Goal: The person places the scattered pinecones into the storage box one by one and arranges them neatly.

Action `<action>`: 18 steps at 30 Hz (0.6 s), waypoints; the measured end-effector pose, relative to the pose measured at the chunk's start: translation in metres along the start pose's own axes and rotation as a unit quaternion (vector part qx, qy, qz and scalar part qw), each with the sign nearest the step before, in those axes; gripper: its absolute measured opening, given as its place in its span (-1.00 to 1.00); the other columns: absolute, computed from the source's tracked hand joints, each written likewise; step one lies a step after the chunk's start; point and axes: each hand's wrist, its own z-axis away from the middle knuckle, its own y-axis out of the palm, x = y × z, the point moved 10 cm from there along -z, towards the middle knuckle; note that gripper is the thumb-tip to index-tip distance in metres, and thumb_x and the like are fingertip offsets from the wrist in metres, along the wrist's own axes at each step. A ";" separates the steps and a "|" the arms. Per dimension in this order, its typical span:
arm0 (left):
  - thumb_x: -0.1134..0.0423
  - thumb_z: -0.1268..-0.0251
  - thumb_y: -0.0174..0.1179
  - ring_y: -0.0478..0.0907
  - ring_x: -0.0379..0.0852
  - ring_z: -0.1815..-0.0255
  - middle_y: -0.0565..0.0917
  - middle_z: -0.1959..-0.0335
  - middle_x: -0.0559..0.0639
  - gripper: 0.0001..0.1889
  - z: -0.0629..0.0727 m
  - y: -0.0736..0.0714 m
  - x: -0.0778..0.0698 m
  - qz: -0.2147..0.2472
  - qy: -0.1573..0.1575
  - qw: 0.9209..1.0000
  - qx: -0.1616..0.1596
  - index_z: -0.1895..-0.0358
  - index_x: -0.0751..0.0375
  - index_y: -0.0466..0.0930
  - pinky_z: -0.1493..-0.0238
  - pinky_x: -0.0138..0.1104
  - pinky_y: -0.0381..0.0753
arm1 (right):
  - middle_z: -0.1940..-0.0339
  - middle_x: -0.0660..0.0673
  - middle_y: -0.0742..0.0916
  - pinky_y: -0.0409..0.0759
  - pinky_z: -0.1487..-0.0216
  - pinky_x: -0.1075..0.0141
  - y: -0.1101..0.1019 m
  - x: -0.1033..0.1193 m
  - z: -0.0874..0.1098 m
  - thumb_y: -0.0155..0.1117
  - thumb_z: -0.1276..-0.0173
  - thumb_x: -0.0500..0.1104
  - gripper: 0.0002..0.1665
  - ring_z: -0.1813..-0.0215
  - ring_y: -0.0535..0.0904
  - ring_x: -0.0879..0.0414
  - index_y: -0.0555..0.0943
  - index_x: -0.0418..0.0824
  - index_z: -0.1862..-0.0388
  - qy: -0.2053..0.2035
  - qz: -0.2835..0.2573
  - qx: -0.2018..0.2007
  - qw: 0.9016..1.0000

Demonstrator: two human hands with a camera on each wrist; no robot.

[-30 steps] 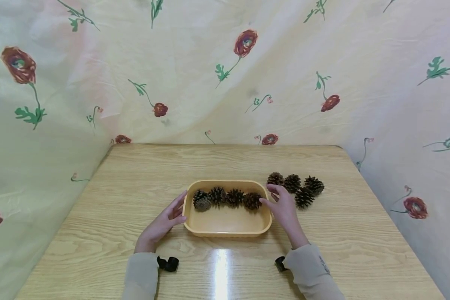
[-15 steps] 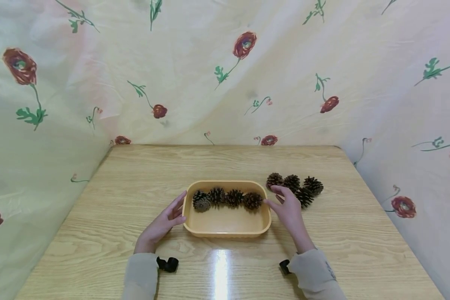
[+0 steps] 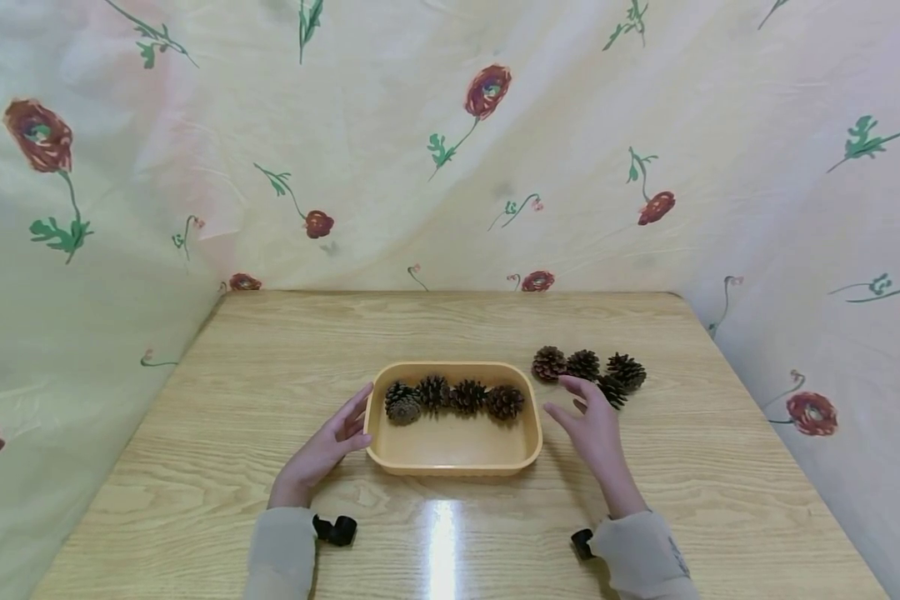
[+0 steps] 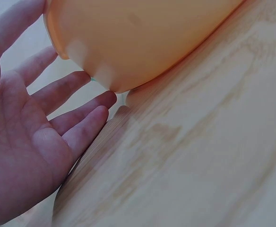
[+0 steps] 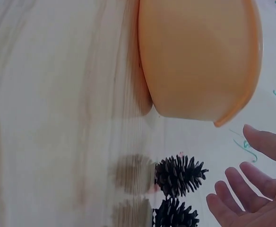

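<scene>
A yellow plastic basin (image 3: 450, 467) stands mid-table with several pine cones (image 3: 468, 397) in a row along its back side. At its left end rests my left hand (image 3: 326, 450), the fingers spread against the outer wall and the thumb at the rim. In the left wrist view, those fingertips (image 4: 110, 98) meet the basin's smooth wall (image 4: 142, 42). My right hand (image 3: 591, 425) is held apart from the basin's right end, loosely bent and holding nothing. Just beyond it lie several loose pine cones (image 3: 549, 364), one partly hidden by the fingers.
The wood-grain table (image 3: 270, 333) carries everything. A flowered cloth (image 3: 390, 125) hangs behind it and on both sides. Each wrist bears a small black camera (image 3: 337, 530) below a pale sleeve (image 3: 281, 550).
My right hand has left the pine cone at the basin's right end and drawn back rightward over the rim. The left hand has stayed at the basin.
</scene>
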 end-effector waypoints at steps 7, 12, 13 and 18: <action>0.37 -0.41 0.08 -0.06 0.29 -0.56 -0.18 -0.61 0.14 -0.17 0.002 0.000 0.001 0.014 -0.004 1.000 -0.003 -0.58 -0.10 -0.19 -0.53 0.10 -0.08 | -0.29 -0.35 0.51 0.38 -0.42 0.02 -0.011 -0.007 0.004 0.36 -0.28 -0.23 -0.37 -0.34 0.39 -0.20 0.40 -0.37 -0.29 0.008 0.010 -0.017 1.000; 0.38 -0.41 0.07 -0.07 0.34 -0.55 -0.19 -0.61 0.19 -0.18 0.002 0.001 0.001 0.004 0.008 1.000 0.001 -0.58 -0.08 -0.20 -0.52 0.12 -0.07 | -0.28 -0.35 0.52 0.39 -0.40 0.00 -0.020 -0.014 0.007 0.35 -0.28 -0.22 -0.40 -0.33 0.39 -0.20 0.42 -0.35 -0.26 0.014 0.016 -0.045 0.999; 0.38 -0.41 0.07 -0.07 0.35 -0.55 -0.19 -0.60 0.20 -0.18 0.002 0.001 0.002 0.003 0.010 1.000 0.002 -0.58 -0.07 -0.20 -0.52 0.12 -0.06 | -0.27 -0.35 0.53 0.39 -0.39 -0.02 -0.022 -0.015 0.008 0.36 -0.28 -0.21 -0.40 -0.33 0.39 -0.20 0.42 -0.34 -0.26 0.013 0.020 -0.051 0.998; 0.39 -0.41 0.06 -0.06 0.35 -0.55 -0.19 -0.60 0.20 -0.18 0.003 0.001 0.004 0.001 0.012 1.000 0.002 -0.58 -0.06 -0.21 -0.52 0.12 -0.05 | -0.27 -0.37 0.53 0.38 -0.39 -0.04 -0.029 -0.022 0.009 0.35 -0.29 -0.22 -0.41 -0.31 0.40 -0.22 0.42 -0.36 -0.26 0.011 0.025 -0.067 0.997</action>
